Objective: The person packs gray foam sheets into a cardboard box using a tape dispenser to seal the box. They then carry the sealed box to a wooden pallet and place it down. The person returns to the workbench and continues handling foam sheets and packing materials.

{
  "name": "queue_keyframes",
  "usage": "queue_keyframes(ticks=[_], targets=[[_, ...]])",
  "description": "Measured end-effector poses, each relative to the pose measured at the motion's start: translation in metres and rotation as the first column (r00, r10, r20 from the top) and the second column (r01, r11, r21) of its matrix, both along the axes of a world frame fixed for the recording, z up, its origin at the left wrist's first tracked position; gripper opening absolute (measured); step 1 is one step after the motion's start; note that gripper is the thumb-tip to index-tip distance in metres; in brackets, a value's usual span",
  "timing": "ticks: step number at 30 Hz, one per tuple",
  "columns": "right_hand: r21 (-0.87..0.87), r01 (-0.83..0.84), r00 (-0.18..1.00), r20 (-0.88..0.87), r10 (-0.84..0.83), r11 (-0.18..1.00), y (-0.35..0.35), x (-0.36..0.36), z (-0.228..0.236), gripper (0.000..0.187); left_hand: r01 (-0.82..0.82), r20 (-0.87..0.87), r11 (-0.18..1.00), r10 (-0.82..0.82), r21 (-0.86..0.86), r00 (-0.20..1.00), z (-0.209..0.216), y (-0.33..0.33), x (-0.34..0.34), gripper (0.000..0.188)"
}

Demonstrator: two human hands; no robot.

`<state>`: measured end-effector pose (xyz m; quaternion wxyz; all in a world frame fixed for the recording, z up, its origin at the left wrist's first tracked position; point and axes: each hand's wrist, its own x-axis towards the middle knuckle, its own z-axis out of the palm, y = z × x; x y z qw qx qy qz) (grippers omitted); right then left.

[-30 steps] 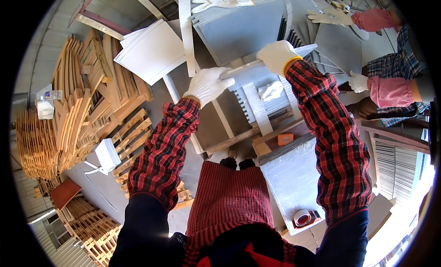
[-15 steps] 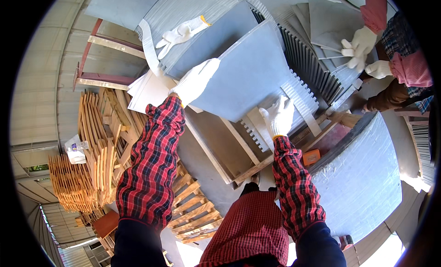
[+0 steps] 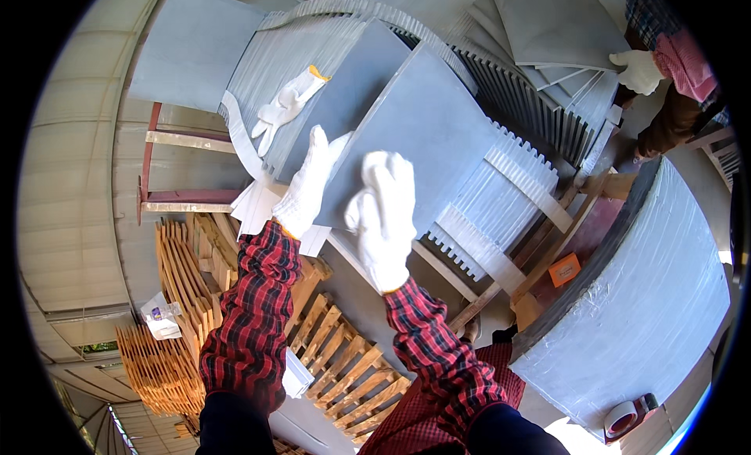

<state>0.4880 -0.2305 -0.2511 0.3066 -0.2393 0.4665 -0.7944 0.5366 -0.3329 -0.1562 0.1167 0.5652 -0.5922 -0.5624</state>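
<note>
A large flat grey panel lies on a stack of grey sheets with comb-like notched ends. My left hand, in a white knit glove, is at the panel's left edge with its fingers stretched and apart. Also gloved, my right hand is over the panel's near left part. Its fingers are slightly bent and its thumb stands apart; no object shows in it. Whether its palm touches the surface is hard to tell. A loose white glove with a yellow cuff lies on the stack beyond my left hand.
At the right stands a grey film-wrapped stack with a tape roll on it and an orange box beside it. Wooden slats lie below left. At the upper right, a co-worker's gloved hand touches another panel stack.
My right hand has moved left from the notched ends to the panel. My left hand has come back along the panel's edge. The view has shifted, and the co-worker's hands have moved.
</note>
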Motion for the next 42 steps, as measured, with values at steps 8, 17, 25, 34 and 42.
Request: queue_keyframes(ticks=[8, 17, 25, 34, 42], targets=[[-0.065, 0.522, 0.636, -0.634, -0.440, 0.850, -0.134, -0.105, -0.039, 0.032, 0.091, 0.102, 0.968, -0.068, -0.233, 0.992, -0.014, 0.013, 0.019, 0.064], [-0.038, 0.246, 0.650, 0.748, -0.136, 0.969, -0.080, -0.090, -0.201, 0.045, 0.089, 0.110, 0.964, -0.063, -0.249, 0.992, -0.023, 0.004, 0.027, 0.061], [0.167, 0.029, 0.998, 0.052, -0.038, 0.986, -0.029, 0.006, -0.038, 0.038, 0.062, 0.079, 0.983, -0.049, -0.175, 0.996, -0.028, -0.001, 0.039, 0.061], [0.346, 0.636, 0.554, -0.827, -0.096, 0.689, -0.122, -0.125, -0.139, 0.046, 0.146, 0.270, 0.942, -0.062, -0.302, 0.961, -0.012, 0.001, 0.013, 0.066], [0.496, 0.619, 0.499, -0.847, 0.182, 0.609, -0.041, -0.097, -0.183, 0.046, 0.039, 0.218, 0.965, 0.019, -0.259, 0.976, -0.021, 0.003, 0.033, 0.064]])
